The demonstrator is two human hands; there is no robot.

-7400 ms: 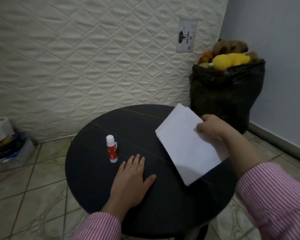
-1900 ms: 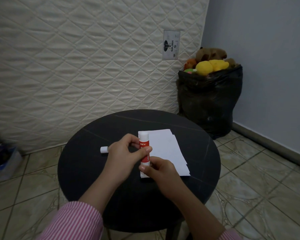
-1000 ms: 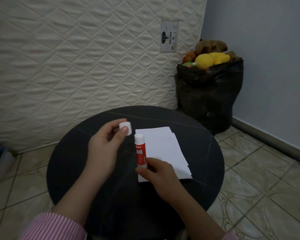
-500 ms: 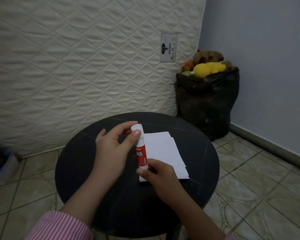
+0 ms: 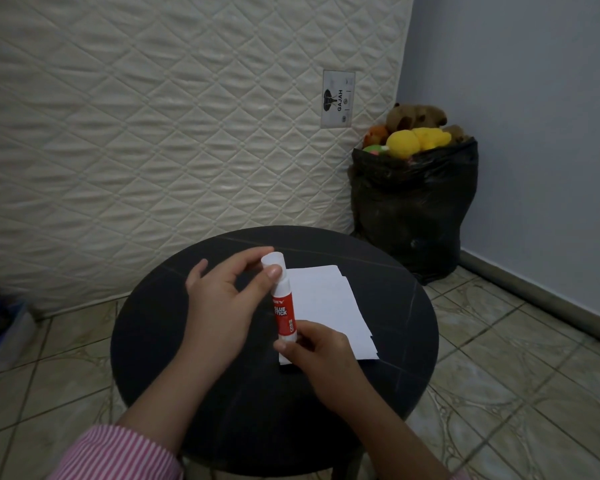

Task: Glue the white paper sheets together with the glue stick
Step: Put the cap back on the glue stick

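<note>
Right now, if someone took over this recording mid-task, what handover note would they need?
Left hand: pinches the white cap on top of the glue stick.
Right hand: grips the stick's base, holding it upright.
Paper sheets: stacked flat on the round black table, behind the stick.
Done: sheets laid out, stick picked up.
Left: whether any glue is on the paper cannot be told; spread it if not, then press the sheets together.

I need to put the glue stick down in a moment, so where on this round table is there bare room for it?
Bare patches on the black table: the left side, between the left hand and the rim; the near edge below both wrists; a strip right of the white paper sheets. The middle is crowded: both hands hold the glue stick, right hand over the sheets.
</note>
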